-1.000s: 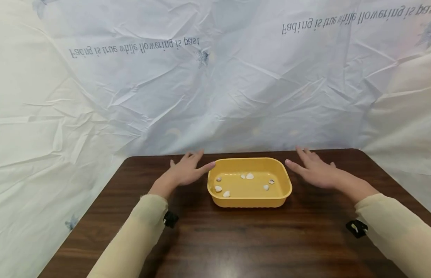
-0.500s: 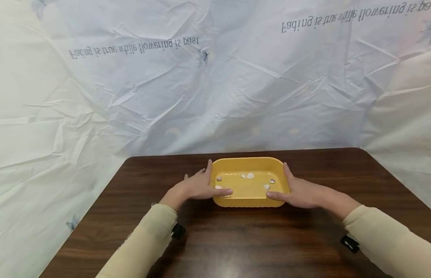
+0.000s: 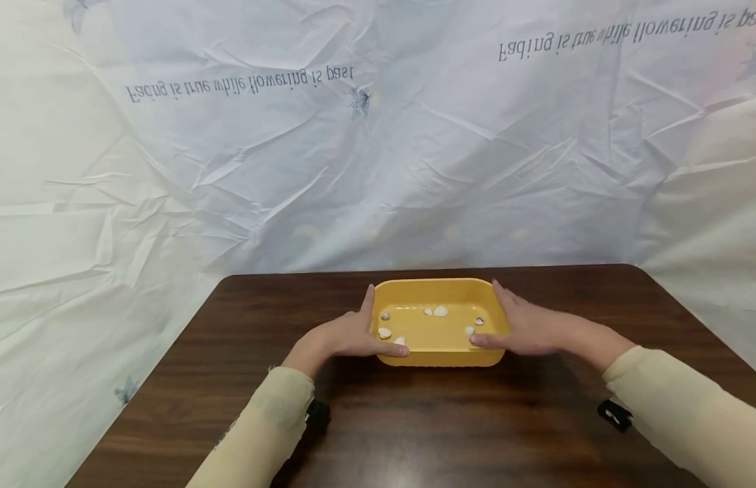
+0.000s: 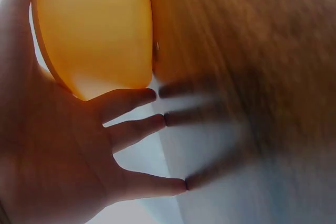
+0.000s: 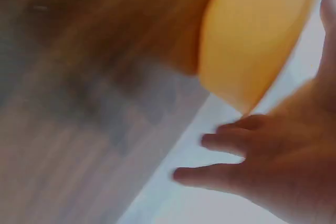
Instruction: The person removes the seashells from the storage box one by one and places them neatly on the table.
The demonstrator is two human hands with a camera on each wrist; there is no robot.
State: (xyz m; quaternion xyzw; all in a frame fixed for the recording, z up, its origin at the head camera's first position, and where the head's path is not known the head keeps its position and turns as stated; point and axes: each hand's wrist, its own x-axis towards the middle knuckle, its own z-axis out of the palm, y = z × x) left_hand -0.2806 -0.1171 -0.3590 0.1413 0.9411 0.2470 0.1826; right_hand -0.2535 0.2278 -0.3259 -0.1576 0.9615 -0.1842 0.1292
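A yellow oblong plastic basin (image 3: 439,359) stands on the table with several small white seashells (image 3: 439,311) scattered over its floor. At its left side is my left hand (image 3: 347,335), thumb across the near rim. In the left wrist view the fingers (image 4: 139,129) are straight and spread, their tips down at the tabletop beside the basin wall (image 4: 94,30). My right hand (image 3: 533,329) lies along the right end, its thumb over the near right corner. The right wrist view, blurred, shows its fingers (image 5: 210,174) extended near the basin's outer wall (image 5: 252,40).
The dark wood-grain table (image 3: 439,427) has rounded far corners. Behind it hangs a creased white sheet (image 3: 414,169) with printed lettering. Black clips or straps (image 3: 614,415) sit at both sleeve cuffs.
Both hands have come inward and down from beyond the basin's ends to its two sides, thumbs over the near rim. The basin and seashells stay in nearly the same place.
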